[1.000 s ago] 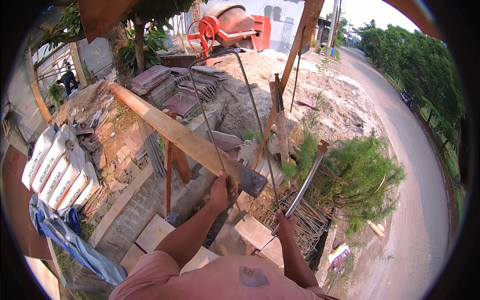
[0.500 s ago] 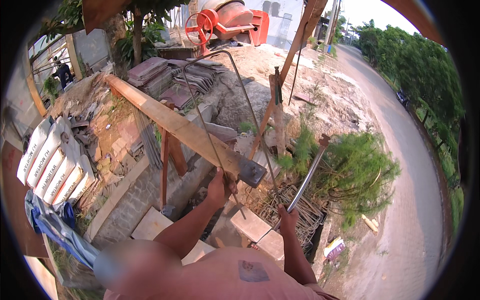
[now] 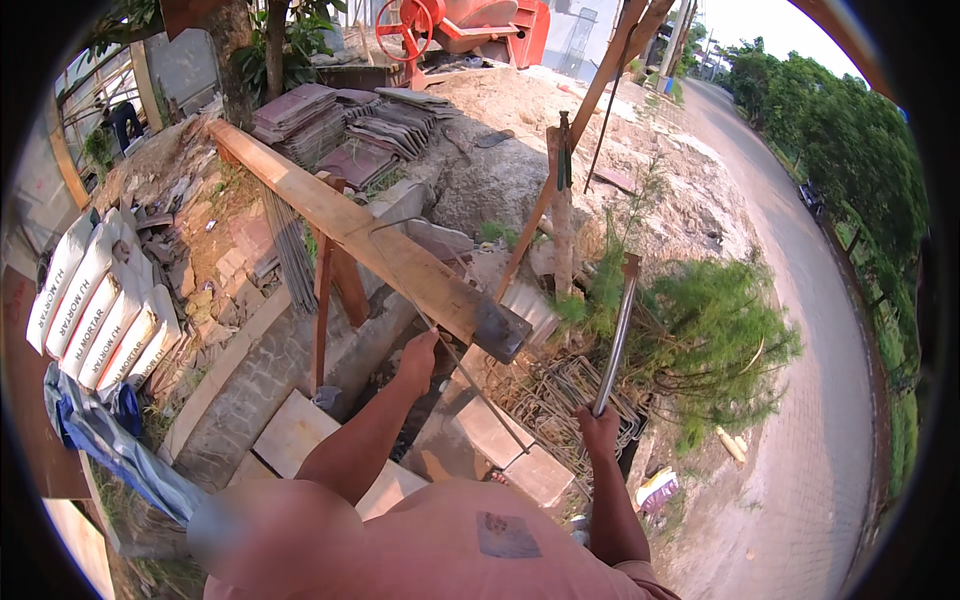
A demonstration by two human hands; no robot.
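Note:
A long wooden beam (image 3: 340, 220) slants across the middle, with a dark metal plate (image 3: 502, 332) at its near end. Beside that end my left hand (image 3: 418, 358) is closed around a thin bent steel rod (image 3: 486, 397), which crosses the beam and runs down toward the slabs. My right hand (image 3: 600, 430), to the right, grips the lower end of a shiny metal bar tool (image 3: 615, 345). The tool stands nearly upright, its brownish head uppermost, apart from the beam. Several bent steel frames (image 3: 575, 395) lie piled between the hands, slightly beyond them.
Pale slabs (image 3: 475, 440) lie below the beam. White sacks (image 3: 90, 310) are stacked at left, near a blue cloth (image 3: 120, 440). Behind are stacked roof tiles (image 3: 290, 115) and an orange cement mixer (image 3: 470, 25). A leafy bush (image 3: 715, 340) and a road (image 3: 800, 330) lie right.
The bent rod, raised above the beam earlier, has swung down and lies low across it, still in my left hand. My right hand and the bar tool have shifted slightly right, the tool now more upright.

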